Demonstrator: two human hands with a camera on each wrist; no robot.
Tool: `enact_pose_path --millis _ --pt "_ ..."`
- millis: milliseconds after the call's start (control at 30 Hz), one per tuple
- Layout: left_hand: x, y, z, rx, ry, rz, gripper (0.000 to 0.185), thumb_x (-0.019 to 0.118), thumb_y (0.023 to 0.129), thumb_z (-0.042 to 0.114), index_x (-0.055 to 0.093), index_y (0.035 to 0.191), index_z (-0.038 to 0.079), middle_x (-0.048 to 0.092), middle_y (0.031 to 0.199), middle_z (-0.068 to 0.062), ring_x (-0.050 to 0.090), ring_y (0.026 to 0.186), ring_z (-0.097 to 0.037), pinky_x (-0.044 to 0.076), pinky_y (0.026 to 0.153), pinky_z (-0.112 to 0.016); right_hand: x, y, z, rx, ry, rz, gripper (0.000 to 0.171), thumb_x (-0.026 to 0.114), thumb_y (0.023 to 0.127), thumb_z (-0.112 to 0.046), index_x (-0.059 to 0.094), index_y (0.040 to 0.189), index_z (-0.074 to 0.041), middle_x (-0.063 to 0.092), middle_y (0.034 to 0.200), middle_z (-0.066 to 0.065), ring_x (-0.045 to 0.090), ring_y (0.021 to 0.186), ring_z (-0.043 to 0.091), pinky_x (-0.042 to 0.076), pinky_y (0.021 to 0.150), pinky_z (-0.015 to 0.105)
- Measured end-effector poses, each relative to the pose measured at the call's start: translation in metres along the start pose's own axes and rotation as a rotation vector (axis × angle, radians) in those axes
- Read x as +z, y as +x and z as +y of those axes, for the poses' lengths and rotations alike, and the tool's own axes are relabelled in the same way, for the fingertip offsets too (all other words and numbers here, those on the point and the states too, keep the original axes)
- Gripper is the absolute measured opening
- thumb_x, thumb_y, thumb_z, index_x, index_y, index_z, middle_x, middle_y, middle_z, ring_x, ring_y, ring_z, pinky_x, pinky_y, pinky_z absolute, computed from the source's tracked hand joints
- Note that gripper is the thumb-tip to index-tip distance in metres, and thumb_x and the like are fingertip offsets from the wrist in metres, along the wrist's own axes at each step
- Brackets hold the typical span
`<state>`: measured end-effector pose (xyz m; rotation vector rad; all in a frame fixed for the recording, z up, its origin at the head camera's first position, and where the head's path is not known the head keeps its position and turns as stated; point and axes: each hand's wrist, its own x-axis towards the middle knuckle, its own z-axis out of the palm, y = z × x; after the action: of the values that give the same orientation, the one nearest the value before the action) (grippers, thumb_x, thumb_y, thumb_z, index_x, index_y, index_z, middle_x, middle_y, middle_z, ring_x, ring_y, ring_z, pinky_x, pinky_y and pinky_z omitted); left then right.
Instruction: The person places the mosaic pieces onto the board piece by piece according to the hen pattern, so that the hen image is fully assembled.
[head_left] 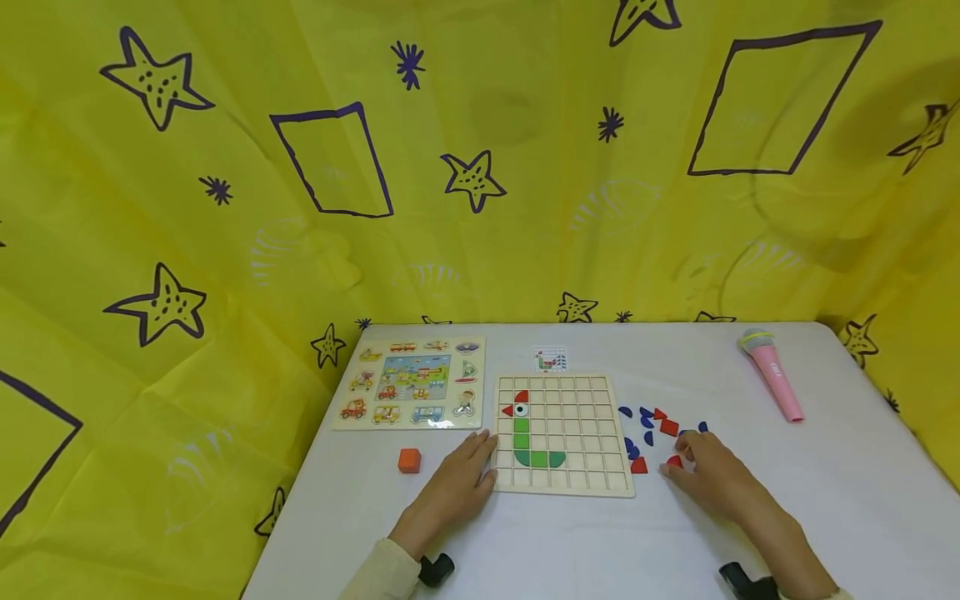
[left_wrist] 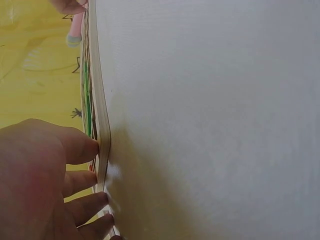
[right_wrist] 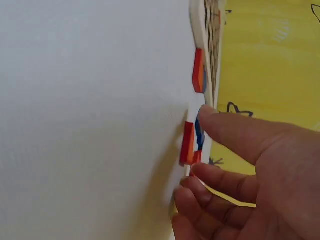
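- Left hand [head_left: 457, 479]: fingers spread flat, touching the left edge of the wooden grid board [head_left: 562, 433].
- Right hand [head_left: 708, 475]: fingertips pinching a red piece [head_left: 674, 461], right of board among loose blue and red pieces [head_left: 647, 425].

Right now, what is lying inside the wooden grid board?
In the grid board, green pieces form an L-shape, with two red pieces and an eye tile above. The left hand hides the board's lower left edge.
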<state>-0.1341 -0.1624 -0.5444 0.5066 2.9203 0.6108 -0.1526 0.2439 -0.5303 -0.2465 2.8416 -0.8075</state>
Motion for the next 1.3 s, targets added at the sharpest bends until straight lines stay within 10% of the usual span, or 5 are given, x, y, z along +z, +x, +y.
enact_pose_path --millis 1300 --pt "0.001 0.001 -0.002 0.013 0.008 0.005 0.057 0.053 0.103 0.031 0.038 0.155 0.014 0.032 0.160 -0.004 0.027 0.147 -0.024 0.029 0.116 -0.043 0.000 0.011 -0.029 -0.075 -0.101 0.020 0.020 0.073 0.086 -0.001 0.066 0.105 0.000 0.056 0.094 0.011 0.055 0.083 0.025 0.057 0.077 0.047"
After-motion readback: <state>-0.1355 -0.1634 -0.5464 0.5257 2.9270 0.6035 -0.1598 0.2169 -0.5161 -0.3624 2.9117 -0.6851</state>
